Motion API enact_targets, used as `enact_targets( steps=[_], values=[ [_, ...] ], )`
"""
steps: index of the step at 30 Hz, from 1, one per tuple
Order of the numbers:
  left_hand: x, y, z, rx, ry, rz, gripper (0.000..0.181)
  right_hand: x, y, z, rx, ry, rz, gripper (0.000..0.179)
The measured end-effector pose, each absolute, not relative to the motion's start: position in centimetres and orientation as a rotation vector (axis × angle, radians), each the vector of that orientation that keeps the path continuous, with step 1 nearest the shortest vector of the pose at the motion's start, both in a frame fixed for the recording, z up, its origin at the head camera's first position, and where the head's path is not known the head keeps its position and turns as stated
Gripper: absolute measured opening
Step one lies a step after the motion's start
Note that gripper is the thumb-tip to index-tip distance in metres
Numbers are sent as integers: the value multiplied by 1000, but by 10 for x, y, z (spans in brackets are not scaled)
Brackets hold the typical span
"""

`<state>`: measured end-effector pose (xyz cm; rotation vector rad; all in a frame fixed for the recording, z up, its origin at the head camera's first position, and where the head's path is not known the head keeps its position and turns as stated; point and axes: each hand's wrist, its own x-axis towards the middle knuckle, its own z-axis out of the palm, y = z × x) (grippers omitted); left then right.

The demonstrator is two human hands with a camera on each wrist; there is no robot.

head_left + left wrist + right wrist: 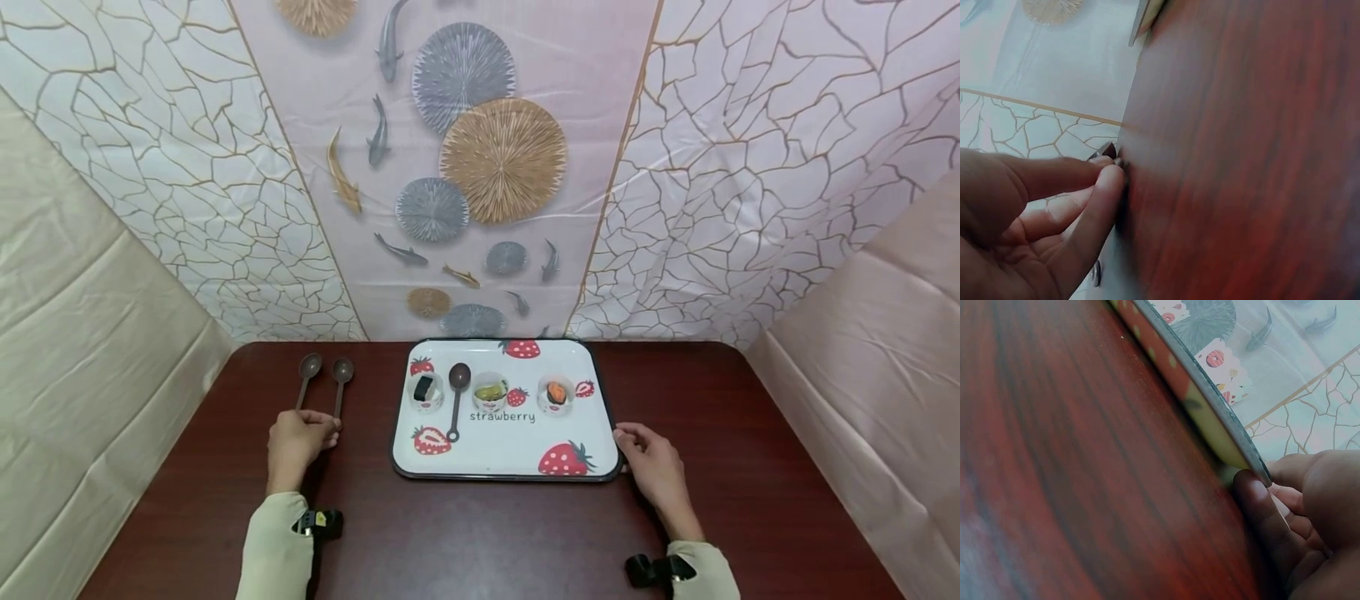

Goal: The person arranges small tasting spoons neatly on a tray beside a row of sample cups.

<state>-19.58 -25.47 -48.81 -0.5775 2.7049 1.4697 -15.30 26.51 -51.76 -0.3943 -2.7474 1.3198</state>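
On the left of the table, my left hand (295, 446) pinches the handle end of a dark brown spoon (342, 372) between thumb and finger. A second brown spoon (310, 367) lies just left of it, its handle running behind the hand. In the left wrist view, the fingertips hide most of the held handle. A white strawberry-print tray (495, 458) with a dark rim sits at the centre. My right hand (656, 471) grips its near right corner; the right wrist view shows the thumb and fingers at the rim (1235, 434). A third spoon (458, 377) lies on the tray.
Three small patterned cups stand on the tray: one with a black-and-white sushi piece (423, 389), one with green food (491, 391), one with an orange-topped piece (557, 392). A patterned cloth backdrop (480, 275) hangs behind the dark wooden table (480, 542).
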Motion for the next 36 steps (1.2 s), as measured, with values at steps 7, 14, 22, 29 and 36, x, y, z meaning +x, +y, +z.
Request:
enact_targets(
  steps=[7,14,22,29,36],
  values=[
    [-196,-253,-492,-545,2554,1667,21,-154,265,-518,-399,-2758,1325,40],
    [-194,-247,-487,-520,2506,1709,22,-153,265,-517,-408,-2751,1326,39],
    [-189,-240,-484,-488,2447,1786,22,-154,264,-517,-411,-2744,1340,38],
    [-186,-233,-482,-487,2441,1825,24,-154,264,-517,-404,-2742,1352,37],
    [-185,-225,-484,-457,2410,1884,24,-153,265,-517,-411,-2740,1368,39]
  ],
)
